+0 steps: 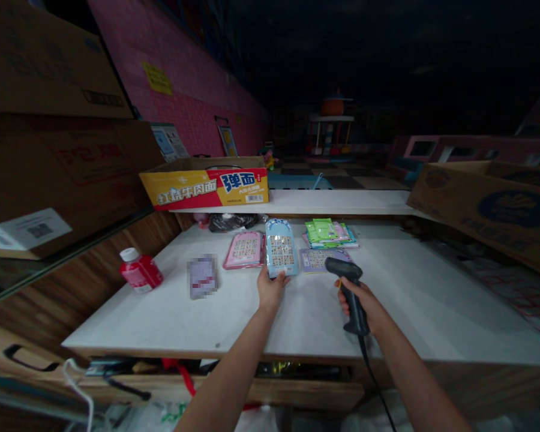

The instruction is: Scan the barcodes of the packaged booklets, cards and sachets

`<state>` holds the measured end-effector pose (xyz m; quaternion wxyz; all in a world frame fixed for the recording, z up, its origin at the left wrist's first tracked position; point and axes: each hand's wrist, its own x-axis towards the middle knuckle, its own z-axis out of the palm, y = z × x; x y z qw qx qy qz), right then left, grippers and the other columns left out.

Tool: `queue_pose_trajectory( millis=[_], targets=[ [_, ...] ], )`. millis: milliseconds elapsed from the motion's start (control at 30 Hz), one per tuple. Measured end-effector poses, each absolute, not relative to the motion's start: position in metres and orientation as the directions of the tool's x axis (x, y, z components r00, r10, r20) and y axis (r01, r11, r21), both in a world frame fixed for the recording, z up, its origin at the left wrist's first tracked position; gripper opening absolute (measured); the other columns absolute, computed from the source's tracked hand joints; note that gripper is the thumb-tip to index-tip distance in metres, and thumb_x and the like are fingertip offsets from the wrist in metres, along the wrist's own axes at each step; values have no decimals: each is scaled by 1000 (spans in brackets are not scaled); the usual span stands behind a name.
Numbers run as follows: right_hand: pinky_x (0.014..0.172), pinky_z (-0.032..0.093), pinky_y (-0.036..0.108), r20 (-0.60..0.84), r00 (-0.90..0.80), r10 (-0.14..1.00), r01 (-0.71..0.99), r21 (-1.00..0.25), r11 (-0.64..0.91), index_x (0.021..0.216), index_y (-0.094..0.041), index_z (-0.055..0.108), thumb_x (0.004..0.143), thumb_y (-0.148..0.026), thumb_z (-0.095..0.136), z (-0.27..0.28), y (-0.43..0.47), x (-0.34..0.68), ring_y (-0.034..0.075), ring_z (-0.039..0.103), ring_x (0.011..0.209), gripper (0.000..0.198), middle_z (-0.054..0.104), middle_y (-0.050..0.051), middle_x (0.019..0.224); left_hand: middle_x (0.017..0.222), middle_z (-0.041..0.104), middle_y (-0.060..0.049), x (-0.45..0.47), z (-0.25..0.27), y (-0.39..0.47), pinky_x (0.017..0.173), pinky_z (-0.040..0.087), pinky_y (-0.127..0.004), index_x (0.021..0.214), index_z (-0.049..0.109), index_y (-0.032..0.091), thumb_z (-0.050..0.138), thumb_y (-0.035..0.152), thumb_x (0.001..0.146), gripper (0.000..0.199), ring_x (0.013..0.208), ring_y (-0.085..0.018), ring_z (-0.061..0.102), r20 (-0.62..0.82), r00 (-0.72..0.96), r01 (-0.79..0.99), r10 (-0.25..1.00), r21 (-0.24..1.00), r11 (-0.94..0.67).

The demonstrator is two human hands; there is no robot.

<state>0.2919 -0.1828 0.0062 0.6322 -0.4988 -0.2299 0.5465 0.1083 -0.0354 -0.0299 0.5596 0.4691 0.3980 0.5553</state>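
Observation:
My left hand [272, 290] grips the lower edge of a blue packet [281, 246] printed with rows of small pictures, held tilted up above the table. In my right hand [364, 306] is a black barcode scanner [353, 297], its head pointing left and its cord hanging down. Left of the blue packet lies a stack of pink packets [244, 249]. A purple packet [314, 260] lies flat behind the scanner's head. Beyond it is a pile of green and mixed-colour packets [324, 230]. A blurred purple item [202, 276] rests farther left.
A red bottle with a white cap [141, 271] lies at the left of the white table [171, 327]. On the back ledge stands a yellow and red noodle carton [207, 187]. Cardboard boxes [67, 156] are stacked at left; an open carton [486, 201] is at right. Below, a drawer [306, 390] stands open.

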Motion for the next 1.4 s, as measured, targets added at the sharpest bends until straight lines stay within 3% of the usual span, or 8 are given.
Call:
queue_pose_trajectory(
  millis=[233,433,667,933,1067,1167,1300,1400],
  targets=[
    [35,35,16,-201,196,960,-772,-635,25,82,-18,60,68,-42,79,-15,-183,328,7,39,41,33,45,-5,54,91,73,-8,108,-29,-36,72,61,-41,90,63,14,79,29,60,38,80,-25,72,56,129,-242,990,970,-23],
    [36,36,16,-226,159,961,-798,-602,-10,81,-18,60,70,-38,79,-14,-184,325,6,40,42,30,46,-5,55,80,73,-8,99,-20,-44,74,61,-39,90,65,11,83,33,58,44,72,-21,71,36,128,-359,991,933,13],
    [36,38,15,-254,140,957,-830,-557,-26,80,-17,61,70,-35,79,-13,-185,325,6,39,42,27,46,-4,55,85,73,-9,56,4,-13,77,60,-38,88,65,9,82,36,61,42,73,-19,70,123,-132,-441,984,881,-170],
    [36,38,16,-248,139,959,-814,-580,-32,82,-18,61,71,-37,78,-11,-186,324,6,40,42,28,46,-5,56,55,61,-1,29,20,23,66,59,-28,59,55,11,76,15,67,22,54,-12,64,-105,-263,-416,959,909,-15],
    [36,38,16,-236,147,961,-817,-576,-16,81,-17,61,70,-36,79,-11,-186,325,6,41,42,29,46,-4,55,51,59,-1,16,10,17,48,49,-25,58,55,14,74,32,71,29,44,-12,56,-76,-257,-151,963,988,37],
    [36,38,15,-235,126,964,-814,-580,-35,81,-16,61,69,-36,80,-12,-186,326,6,41,42,30,47,-4,55,49,56,-1,3,7,7,46,42,-26,57,54,16,65,44,77,36,43,-14,51,145,-242,282,959,957,-73],
    [37,38,14,-230,115,967,-818,-573,-39,82,-17,60,72,-36,78,-15,-186,326,5,41,43,29,48,-4,55,69,63,-5,-6,11,-10,68,49,-34,73,63,18,54,39,86,27,67,-20,59,550,34,707,835,577,-409],
    [37,38,14,-232,120,965,-826,-563,-33,83,-18,60,74,-36,77,-16,-186,327,6,41,44,26,48,-4,56,103,64,-12,-5,14,-16,88,47,-42,102,67,19,51,30,88,24,97,-27,58,629,282,783,725,285,-552]
  ],
)
